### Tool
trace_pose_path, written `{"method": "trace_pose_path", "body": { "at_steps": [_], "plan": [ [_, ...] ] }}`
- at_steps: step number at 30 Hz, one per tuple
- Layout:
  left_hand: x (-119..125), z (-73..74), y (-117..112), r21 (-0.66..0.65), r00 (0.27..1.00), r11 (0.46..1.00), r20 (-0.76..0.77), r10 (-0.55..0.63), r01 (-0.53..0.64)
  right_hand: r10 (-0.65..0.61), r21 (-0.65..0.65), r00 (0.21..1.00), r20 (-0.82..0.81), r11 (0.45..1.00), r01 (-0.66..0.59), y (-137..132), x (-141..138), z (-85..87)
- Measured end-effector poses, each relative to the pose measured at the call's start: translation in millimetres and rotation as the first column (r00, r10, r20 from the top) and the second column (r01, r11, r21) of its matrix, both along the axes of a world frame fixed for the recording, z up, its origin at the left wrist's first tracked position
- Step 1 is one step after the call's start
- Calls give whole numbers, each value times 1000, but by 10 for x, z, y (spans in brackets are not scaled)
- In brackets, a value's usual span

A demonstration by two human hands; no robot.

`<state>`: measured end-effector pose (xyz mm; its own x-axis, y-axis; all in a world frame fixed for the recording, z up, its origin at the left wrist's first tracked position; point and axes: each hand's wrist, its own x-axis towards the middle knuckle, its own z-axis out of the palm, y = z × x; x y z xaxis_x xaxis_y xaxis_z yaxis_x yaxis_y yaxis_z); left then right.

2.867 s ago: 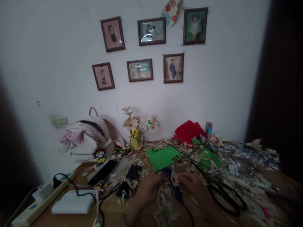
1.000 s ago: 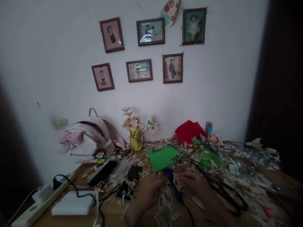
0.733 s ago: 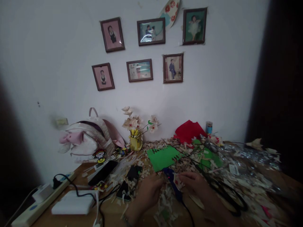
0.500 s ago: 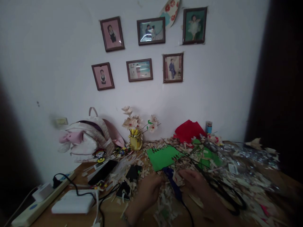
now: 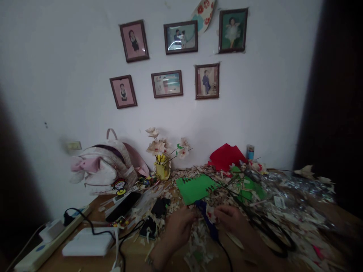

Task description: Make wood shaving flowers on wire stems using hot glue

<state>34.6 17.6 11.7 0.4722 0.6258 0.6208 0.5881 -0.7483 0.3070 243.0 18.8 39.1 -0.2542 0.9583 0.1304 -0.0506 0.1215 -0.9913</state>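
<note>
Head view: a pale, red-marked piece is pinched by the right hand, beside the blue tool. Opposite, the left hand is curled, its contents hidden.

Left hand — grip unclear, wall decoration — cropped

My left hand: bare
My left forearm: bare, with a narrow bracelet around the wrist, its finer detail too dim to tell
My right hand: bare
My right forearm: bare, blurring into shadow
</note>
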Motion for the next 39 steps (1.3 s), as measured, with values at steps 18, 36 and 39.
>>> {"method": "trace_pose_path", "body": {
  "at_steps": [18, 36, 39],
  "plan": [
    [38, 185, -122, -132, 943, 978, 314, -112, 161, -59, -91, 972, -227, 995, 40, -138, -28, 90],
    [-345, 586, 6, 88, -248, 854, 968, 49, 512, 6, 417, 849, 528, 869, -266, -287, -378, -110],
    [-339, 501, 49, 102, -298, 831, 951, 79, 546, 19, 352, 764, 645, 880, -318, -319, -411, -101]
  ]
}}
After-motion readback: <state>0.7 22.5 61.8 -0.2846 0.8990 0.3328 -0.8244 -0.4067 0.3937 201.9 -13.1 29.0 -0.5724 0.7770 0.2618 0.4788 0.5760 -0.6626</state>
